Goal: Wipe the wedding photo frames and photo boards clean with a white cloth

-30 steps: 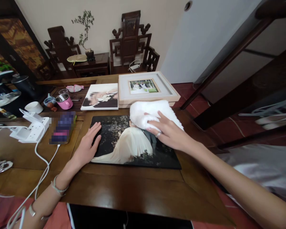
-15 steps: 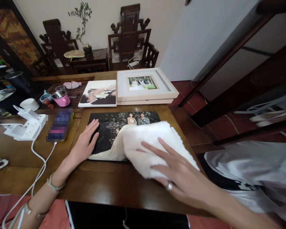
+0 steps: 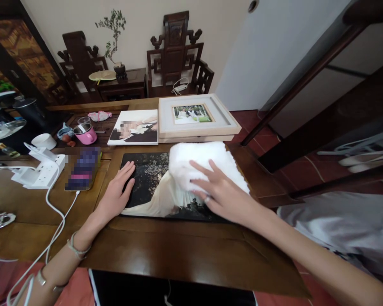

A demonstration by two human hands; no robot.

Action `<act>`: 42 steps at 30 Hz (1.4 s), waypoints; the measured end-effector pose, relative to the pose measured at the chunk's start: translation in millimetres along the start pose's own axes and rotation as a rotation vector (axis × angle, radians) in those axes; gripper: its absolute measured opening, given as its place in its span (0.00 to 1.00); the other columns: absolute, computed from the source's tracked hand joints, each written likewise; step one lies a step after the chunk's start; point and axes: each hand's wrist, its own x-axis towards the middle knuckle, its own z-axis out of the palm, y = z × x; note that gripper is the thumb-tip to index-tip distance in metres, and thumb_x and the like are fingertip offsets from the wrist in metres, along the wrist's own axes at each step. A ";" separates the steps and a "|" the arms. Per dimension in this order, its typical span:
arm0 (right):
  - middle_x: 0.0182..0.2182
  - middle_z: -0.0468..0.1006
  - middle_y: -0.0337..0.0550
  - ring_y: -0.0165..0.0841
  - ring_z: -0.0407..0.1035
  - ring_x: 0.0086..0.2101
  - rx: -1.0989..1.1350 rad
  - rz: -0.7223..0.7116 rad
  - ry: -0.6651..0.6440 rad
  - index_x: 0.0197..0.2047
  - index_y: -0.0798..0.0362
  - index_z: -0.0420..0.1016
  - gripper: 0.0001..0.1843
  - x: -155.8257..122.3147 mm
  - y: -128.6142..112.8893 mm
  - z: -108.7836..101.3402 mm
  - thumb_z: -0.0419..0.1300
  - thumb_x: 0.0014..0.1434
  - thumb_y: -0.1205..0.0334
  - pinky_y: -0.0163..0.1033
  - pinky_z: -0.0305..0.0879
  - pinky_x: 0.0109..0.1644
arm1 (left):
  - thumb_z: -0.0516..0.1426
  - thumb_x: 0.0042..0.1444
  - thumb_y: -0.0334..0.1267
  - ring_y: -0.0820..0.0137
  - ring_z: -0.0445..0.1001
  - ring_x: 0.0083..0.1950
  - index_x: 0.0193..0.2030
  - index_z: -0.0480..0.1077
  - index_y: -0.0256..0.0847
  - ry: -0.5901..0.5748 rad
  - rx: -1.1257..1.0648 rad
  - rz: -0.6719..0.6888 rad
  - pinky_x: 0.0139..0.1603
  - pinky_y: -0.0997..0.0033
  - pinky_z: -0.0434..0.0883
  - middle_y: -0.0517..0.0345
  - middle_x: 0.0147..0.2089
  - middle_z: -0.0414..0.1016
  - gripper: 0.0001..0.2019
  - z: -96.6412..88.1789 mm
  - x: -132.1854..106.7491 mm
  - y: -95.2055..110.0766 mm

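Note:
A dark photo print [image 3: 148,170] of a couple, with a long pale gown across it, lies flat on the wooden table. My left hand [image 3: 117,189] rests open on its left edge, fingers stretched out. On the right half of the print, my right hand [image 3: 220,189] grips and presses a fluffy white cloth [image 3: 188,159], fingers over its top. The cloth hides the couple and the print's upper right part, and it reaches past the right edge.
Behind the print are a white photo panel [image 3: 134,138] and a pale framed photo [image 3: 207,131]. A phone [image 3: 83,170] on a charging cable, a white power strip [image 3: 47,172] and a pink cup [image 3: 88,135] stand at the left. Grey-white fabric [image 3: 344,216] shows at the right.
My right hand and the cloth have moved up and slightly left over the print, covering the couple and baring its lower right part. My left hand stays on the left edge.

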 end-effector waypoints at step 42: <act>0.64 0.59 0.56 0.53 0.37 0.66 0.106 0.009 -0.184 0.52 0.55 0.71 0.18 78.4 -6.7 11.4 0.51 0.60 0.68 0.74 0.37 0.60 | 0.46 0.65 0.42 0.65 0.51 0.71 0.64 0.59 0.37 -0.018 -0.018 0.003 0.70 0.53 0.50 0.49 0.68 0.58 0.23 0.9 4.4 -6.4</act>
